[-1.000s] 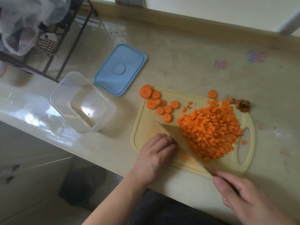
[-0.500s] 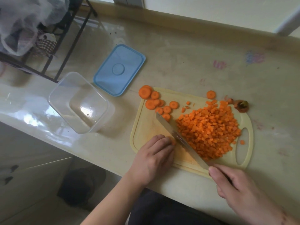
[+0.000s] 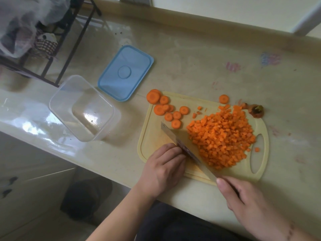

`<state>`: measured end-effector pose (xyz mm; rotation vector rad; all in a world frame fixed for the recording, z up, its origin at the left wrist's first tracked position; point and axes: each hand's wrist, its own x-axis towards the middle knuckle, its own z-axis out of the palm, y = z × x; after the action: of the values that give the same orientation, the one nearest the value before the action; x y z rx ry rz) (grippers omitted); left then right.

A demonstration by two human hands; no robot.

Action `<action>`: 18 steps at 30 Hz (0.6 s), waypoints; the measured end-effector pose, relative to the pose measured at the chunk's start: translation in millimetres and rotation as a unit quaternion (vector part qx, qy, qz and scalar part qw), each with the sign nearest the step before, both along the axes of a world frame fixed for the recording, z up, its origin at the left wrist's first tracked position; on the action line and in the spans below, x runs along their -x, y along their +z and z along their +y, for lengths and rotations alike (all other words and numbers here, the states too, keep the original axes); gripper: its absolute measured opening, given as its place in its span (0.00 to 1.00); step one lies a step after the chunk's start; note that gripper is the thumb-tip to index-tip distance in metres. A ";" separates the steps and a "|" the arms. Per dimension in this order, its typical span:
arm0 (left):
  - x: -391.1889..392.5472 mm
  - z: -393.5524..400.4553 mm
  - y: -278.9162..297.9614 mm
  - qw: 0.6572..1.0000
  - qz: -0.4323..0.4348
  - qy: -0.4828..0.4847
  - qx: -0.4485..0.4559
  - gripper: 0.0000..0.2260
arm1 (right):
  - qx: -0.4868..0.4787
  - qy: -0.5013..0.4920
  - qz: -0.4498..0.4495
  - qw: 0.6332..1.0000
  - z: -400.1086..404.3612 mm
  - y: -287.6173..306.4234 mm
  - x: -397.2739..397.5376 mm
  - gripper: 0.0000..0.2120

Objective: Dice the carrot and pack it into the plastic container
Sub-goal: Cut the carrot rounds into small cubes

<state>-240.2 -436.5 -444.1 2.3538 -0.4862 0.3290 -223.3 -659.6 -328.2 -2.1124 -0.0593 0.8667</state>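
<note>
between the hands (image 3: 165,168) (image 3: 246,202), right gripping the knife (image 3: 182,146), left curled (contents hidden); diced carrot (image 3: 222,138) beside.

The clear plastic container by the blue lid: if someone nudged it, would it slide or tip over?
The clear plastic container looks empty and thin-walled, so it is probably light. On the glossy counter it would likely slide at a nudge. It stands low and wide, so tipping seems unlikely.
</note>
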 end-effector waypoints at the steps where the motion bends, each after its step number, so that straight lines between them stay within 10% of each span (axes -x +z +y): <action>1: -0.1 0.3 -0.2 1.000 -0.001 -0.001 0.001 0.05 | -0.010 0.004 -0.002 1.000 2.4 -1.4 -1.8 0.16; 14: 6.0 7.2 4.9 1.000 -0.002 -0.018 0.021 0.04 | -0.028 -0.030 0.041 0.998 -0.3 12.4 6.2 0.09; 18: 3.3 7.1 5.4 1.000 0.006 -0.021 0.021 0.05 | -0.018 -0.026 0.035 0.999 -1.6 10.4 10.8 0.28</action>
<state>-243.5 -429.4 -438.7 2.2999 -0.5161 0.3027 -234.1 -661.1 -317.8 -2.0384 0.0157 0.9025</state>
